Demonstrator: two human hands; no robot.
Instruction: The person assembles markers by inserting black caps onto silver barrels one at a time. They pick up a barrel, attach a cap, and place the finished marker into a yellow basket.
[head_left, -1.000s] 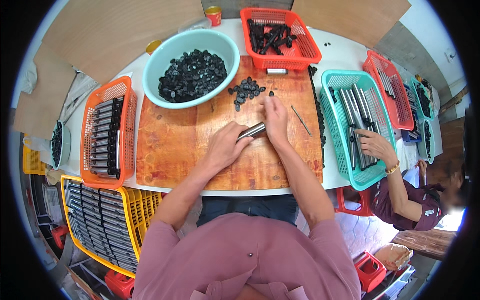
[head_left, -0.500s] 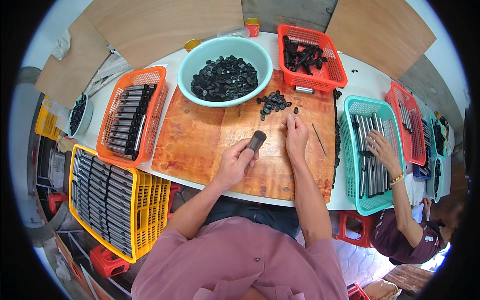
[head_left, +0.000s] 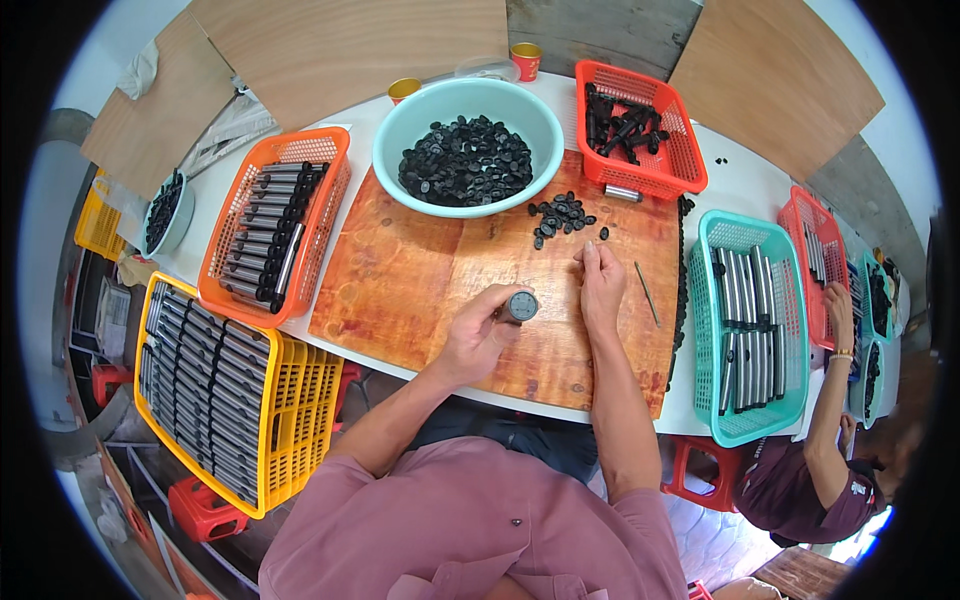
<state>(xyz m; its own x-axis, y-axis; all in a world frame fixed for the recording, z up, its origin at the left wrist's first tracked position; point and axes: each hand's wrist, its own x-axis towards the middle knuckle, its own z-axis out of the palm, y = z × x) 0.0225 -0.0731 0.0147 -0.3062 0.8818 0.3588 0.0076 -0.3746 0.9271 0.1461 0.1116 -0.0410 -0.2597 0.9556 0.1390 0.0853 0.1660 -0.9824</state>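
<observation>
Board (head_left: 420, 290) on table (head_left: 735, 180) — basin (head_left: 400, 115) at its far edge, discs (head_left: 465, 160) inside. Pile (head_left: 562, 215) off basin's near right, rod (head_left: 648, 294) by board's right edge. Left basket (head_left: 327, 215), right basket (head_left: 762, 425) flank board — tubes (head_left: 268, 225) in both.

Cylindrical tube (head_left: 521, 306), dark round end upward, in the left hand (head_left: 476, 337).
</observation>
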